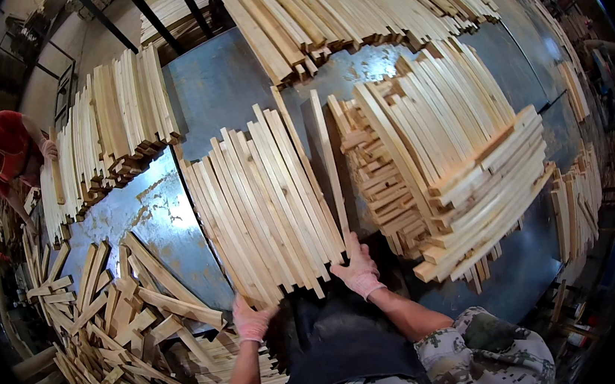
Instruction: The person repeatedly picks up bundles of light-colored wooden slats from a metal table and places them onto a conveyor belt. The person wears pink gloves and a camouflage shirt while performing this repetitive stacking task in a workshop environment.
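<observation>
In front of me a row of pale wooden strips (264,211) lies side by side on a metal-topped table. At its near left corner my left hand (252,320), in a thin glove, rests with thumb and fingers apart against the strip ends. My right hand (360,269), also gloved, is at the near right corner. It has the near end of a single wooden strip (329,160) between thumb and fingers. That strip runs away from me along the row's right side, with a gap at its far end.
Right of the row is a tall stack of strips (449,117), with several laid crosswise (487,188). More strips (355,7) line the far side. Loose offcuts (125,308) heap up at the left. A person in red (10,148) handles strips (108,115) at the far left.
</observation>
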`<state>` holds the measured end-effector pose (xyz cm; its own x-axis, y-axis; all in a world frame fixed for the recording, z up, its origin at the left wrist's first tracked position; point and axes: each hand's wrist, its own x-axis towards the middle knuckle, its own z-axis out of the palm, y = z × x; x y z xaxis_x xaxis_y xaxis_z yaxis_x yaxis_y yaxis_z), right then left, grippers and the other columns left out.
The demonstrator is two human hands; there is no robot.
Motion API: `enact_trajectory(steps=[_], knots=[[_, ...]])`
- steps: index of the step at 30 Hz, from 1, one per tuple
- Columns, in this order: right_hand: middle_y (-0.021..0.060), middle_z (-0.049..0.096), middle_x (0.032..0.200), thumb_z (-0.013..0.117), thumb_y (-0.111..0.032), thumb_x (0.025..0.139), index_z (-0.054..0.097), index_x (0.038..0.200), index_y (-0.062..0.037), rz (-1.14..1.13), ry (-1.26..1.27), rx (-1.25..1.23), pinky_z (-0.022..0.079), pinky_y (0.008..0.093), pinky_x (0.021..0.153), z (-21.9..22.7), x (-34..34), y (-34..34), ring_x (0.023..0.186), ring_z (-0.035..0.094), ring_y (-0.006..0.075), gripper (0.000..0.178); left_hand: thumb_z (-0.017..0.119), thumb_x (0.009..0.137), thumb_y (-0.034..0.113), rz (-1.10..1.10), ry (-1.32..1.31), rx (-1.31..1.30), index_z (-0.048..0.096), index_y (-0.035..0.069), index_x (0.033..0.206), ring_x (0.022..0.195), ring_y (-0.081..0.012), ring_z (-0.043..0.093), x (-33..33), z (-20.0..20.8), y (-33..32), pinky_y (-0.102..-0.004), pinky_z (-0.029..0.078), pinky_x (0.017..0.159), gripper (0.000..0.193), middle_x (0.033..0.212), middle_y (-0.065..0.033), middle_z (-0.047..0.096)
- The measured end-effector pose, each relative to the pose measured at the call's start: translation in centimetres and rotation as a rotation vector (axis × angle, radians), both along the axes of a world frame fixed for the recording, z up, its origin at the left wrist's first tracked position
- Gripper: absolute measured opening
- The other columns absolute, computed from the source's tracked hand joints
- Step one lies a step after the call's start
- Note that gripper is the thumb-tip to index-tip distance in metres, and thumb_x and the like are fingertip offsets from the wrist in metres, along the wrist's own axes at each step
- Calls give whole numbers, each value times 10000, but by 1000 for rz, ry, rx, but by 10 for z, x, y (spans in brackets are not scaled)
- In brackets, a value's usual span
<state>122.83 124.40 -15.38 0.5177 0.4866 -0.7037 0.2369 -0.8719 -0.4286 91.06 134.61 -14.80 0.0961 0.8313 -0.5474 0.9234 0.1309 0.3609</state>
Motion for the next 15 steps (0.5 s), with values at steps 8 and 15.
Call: enact_trajectory(steps=[8,15], knots=[[276,547,1508,623,-530,957,334,1687,-214,-129,53,73,480,512,1134,-52,30,6,1364,566,470,847,863,813,368,-263,-234,437,534,-52,1496,1387,-422,554,120,4,159,-485,415,1204,866,1455,-270,606],[309,617,1372,559,-446,1038,482,1609,-194,-47,108,206,470,498,1119,-47,46,-7,1306,581,479,629,733,888,463,-509,-163,458,538,82,1522,1348,-393,585,343,-9,330,-477,415,1180,765,1434,-210,638]])
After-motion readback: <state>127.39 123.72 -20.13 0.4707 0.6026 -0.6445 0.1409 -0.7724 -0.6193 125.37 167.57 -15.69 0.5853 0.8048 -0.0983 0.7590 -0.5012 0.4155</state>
